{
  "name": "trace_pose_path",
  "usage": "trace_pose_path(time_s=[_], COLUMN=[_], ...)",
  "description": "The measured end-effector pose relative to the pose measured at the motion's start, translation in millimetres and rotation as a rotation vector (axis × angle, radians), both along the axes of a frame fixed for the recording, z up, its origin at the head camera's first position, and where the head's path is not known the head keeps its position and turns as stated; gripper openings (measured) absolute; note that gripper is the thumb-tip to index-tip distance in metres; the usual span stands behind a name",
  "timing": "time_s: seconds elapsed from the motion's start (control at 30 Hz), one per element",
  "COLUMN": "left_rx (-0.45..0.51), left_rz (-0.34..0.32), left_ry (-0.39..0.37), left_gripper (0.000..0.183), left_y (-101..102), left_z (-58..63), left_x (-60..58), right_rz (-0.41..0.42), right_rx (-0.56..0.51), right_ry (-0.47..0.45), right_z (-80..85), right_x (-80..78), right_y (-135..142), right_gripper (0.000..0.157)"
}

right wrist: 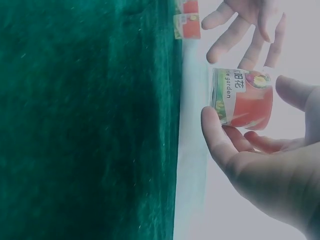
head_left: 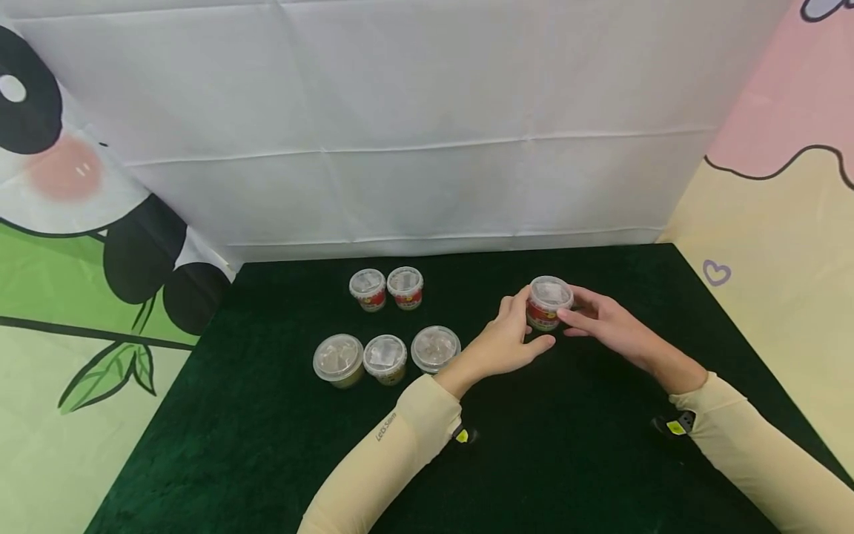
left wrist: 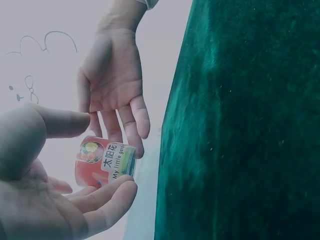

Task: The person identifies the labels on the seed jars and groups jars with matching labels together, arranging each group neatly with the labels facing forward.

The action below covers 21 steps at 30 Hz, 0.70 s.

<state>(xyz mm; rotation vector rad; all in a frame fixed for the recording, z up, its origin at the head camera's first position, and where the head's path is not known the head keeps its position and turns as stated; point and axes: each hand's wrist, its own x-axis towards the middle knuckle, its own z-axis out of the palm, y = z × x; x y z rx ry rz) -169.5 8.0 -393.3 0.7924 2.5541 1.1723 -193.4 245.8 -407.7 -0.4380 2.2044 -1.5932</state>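
Note:
A small plastic cup (head_left: 549, 304) with a clear lid is between my two hands over the green cloth. Its red label (left wrist: 92, 161) carries a flower picture and the words "My little garden". My right hand (head_left: 610, 326) holds the cup from the right, thumb at its front and fingers behind. From the left, my left hand (head_left: 500, 337) reaches to the cup's side with fairly straight fingers, its thumb apart from the cup. In the right wrist view, fingers of the right hand (right wrist: 260, 155) support the cup (right wrist: 245, 97).
Two similar red-labelled cups (head_left: 368, 289) stand side by side farther back on the green table (head_left: 253, 437). Nearer is a row of three lidded cups (head_left: 338, 360), the rightmost (head_left: 436, 347) partly behind my left wrist. A white cloth wall (head_left: 427, 193) rises behind the table.

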Motion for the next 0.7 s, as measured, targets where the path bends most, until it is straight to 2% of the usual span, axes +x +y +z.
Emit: trace_pose_path(time_s=[0.7], left_rx=[0.020], left_rz=[0.082], left_ry=[0.038], left_gripper=[0.085], left_y=[-39.6], left_z=[19.0], left_x=[-2.3], right_rz=[0.003], right_rx=[-0.053], right_ry=[0.027], right_z=[21.6], right_x=[-8.5], right_y=[-45.2], right_gripper=[0.072])
